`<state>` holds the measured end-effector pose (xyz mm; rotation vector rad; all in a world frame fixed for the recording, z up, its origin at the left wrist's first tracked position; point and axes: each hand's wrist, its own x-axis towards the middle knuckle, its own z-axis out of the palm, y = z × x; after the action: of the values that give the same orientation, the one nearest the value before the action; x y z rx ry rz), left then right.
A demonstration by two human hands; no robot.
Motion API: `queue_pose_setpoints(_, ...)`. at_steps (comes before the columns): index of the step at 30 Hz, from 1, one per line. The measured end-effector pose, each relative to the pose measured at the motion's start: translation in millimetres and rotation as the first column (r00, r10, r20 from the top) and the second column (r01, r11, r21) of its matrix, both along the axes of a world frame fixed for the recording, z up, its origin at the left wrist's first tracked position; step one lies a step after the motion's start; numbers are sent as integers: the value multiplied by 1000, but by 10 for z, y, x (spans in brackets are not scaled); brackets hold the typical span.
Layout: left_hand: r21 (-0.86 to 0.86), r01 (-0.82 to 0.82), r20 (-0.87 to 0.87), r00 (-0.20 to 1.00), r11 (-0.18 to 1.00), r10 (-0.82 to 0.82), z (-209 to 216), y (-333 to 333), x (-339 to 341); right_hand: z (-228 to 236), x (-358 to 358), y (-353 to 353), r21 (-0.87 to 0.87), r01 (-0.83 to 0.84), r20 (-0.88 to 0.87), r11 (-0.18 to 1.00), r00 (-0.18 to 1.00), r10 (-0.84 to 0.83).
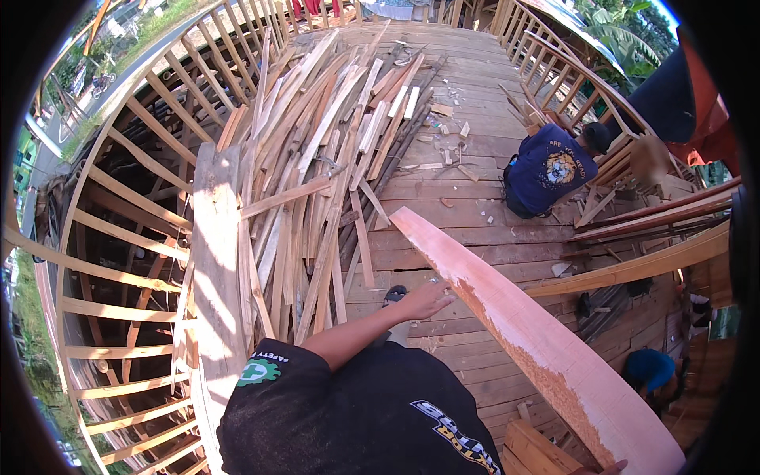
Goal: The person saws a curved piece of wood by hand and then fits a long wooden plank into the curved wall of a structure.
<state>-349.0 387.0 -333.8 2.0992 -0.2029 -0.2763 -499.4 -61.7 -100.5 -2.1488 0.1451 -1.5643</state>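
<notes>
So the big thing here is a long plank (522, 332), running from the middle of the frame down to the lower right corner. It's pale pinkish wood, smooth on top, with a rough orange-brown waney edge along its lower side, like bark was just ripped off. It looks curved, but that could just be the lens.

Left hand (426, 301) is stretched out from the black sleeve, fingers loosely spread, touching the plank's edge near the centre of the frame. It's more resting or pressing than gripping, with nothing wrapped in it. Right hand (608, 469) is barely visible at the bottom edge, just fingertips under the plank's near end, so I can't tell how closed it is.

Counting stuff: one big plank in hand. One huge pile of offcuts (332, 158) filling the upper middle, dozens of thin strips, way too many to count. One wide board (215, 261) lying at the left of the pile. One crouching person (546, 170) in a dark blue shirt at the right, back to the camera. A second person in a blue top (653, 370) is low at the right edge, mostly hidden. A few long boards (657, 257) lean across the right side, three or four. Wooden railing (119, 261) curves around the left side, and there's a dark sandal (395, 294) on the plank floor (475, 229) just beside the left hand.
</notes>
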Motion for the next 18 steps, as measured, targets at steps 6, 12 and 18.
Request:
queue_pose_setpoints(6,-13,100,239,967,995,-94,511,86,1283,730,810,510,335,-56,53,940,998,41)
queue_pose_setpoints(12,-93,335,249,919,937,-304,602,-471,2321,1195,1289,691,368,-51,313,928,947,-72)
queue_pose_setpoints(18,-68,475,267,856,877,-443,243,-891,2830,1089,1997,504,190,35,175,981,982,-69)
